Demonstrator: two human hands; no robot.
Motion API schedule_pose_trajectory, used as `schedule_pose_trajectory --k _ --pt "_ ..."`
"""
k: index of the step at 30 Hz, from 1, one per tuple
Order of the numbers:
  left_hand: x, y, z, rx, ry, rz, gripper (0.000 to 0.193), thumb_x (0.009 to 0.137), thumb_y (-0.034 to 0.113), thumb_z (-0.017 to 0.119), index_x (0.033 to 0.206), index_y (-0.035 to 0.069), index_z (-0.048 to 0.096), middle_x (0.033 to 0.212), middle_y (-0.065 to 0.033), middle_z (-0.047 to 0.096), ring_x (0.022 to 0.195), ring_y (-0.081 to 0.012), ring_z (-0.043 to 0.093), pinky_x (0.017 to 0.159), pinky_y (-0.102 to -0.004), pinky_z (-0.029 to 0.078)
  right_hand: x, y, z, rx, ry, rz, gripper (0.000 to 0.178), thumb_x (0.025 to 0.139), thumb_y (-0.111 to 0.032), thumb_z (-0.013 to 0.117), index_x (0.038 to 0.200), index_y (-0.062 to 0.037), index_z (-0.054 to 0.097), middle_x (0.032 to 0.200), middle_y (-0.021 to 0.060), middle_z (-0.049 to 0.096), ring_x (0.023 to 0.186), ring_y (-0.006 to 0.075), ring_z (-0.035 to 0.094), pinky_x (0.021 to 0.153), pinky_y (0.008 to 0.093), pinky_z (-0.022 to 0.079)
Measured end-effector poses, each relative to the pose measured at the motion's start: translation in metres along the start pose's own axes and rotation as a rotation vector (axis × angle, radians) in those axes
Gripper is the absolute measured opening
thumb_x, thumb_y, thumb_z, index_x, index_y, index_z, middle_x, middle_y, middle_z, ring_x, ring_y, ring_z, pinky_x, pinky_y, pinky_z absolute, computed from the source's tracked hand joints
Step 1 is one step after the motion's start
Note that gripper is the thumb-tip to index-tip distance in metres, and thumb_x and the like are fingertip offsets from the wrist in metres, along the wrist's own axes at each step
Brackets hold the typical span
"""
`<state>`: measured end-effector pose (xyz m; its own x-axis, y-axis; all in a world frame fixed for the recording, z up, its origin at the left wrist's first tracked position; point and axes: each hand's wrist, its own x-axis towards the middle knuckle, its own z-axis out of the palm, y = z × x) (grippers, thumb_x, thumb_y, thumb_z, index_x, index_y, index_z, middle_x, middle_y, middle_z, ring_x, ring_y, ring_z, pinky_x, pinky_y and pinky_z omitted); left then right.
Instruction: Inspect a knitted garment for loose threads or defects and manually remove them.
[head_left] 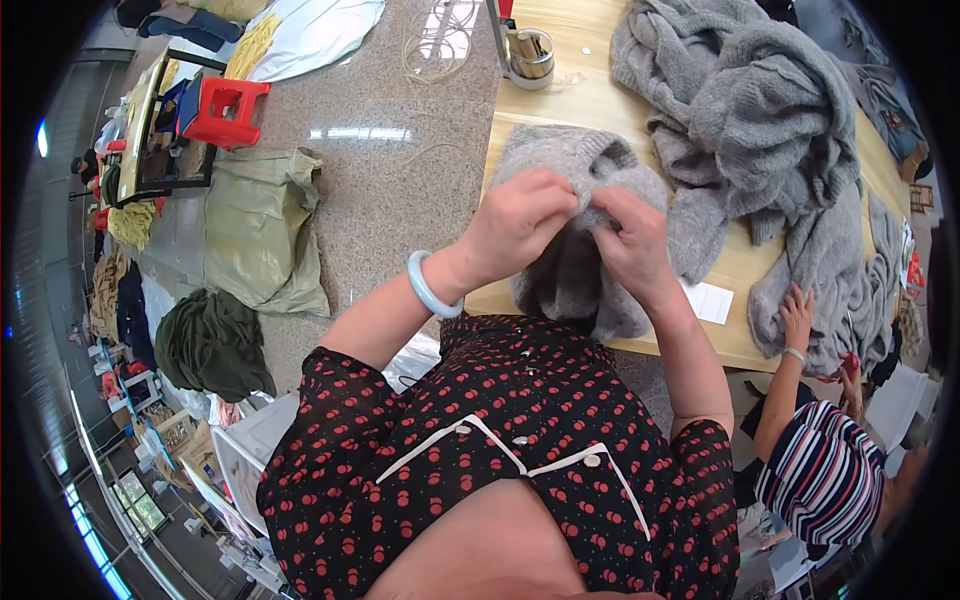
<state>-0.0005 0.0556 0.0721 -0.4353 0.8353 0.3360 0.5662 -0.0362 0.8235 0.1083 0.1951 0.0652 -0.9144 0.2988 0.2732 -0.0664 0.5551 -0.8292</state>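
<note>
A grey knitted sweater hangs partly over the near edge of the wooden table, with the rest of it lying on top. My left hand pinches a bit of its knit between thumb and fingers. Close beside it, my right hand grips the same fabric, the two sets of fingertips nearly meeting. Whether anything small sits between the fingertips is too fine to make out. A pale bangle circles my left wrist.
More grey knitwear is heaped at the table's far right. A tin of tools stands at the far edge, and a white paper lies by my right forearm. At right, a co-worker's hand rests on grey knitwear. Left are sacks and a red stool.
</note>
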Motion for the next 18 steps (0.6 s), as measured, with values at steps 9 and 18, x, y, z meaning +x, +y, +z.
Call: schedule_pose_trajectory --k 9,18 --pt "-0.016 -0.008 0.008 0.238 0.072 0.161 0.020 0.070 -0.005 0.058 0.090 -0.001 0.056 0.087 -0.0126 0.057 0.077 -0.0276 0.057 0.066 -0.0327 0.048 -0.003 0.004 0.020 0.051 0.011 0.134 0.031 0.063 0.006 0.052 0.093 -0.0023 0.052 0.081 0.0136 0.058 0.076 0.0297 0.058 0.067 0.0327 0.047" --pt "-0.014 -0.017 0.004 0.254 0.001 0.182 0.022 0.070 -0.003 0.053 0.092 0.000 0.053 0.090 -0.0137 0.055 0.083 -0.0292 0.056 0.070 -0.0341 0.048 0.008 0.005 0.006 -0.003 -0.154 -0.037 0.036 0.065 0.007 0.052 0.099 -0.0037 0.057 0.088 0.0134 0.060 0.081 0.0296 0.059 0.071 0.0335 0.048"
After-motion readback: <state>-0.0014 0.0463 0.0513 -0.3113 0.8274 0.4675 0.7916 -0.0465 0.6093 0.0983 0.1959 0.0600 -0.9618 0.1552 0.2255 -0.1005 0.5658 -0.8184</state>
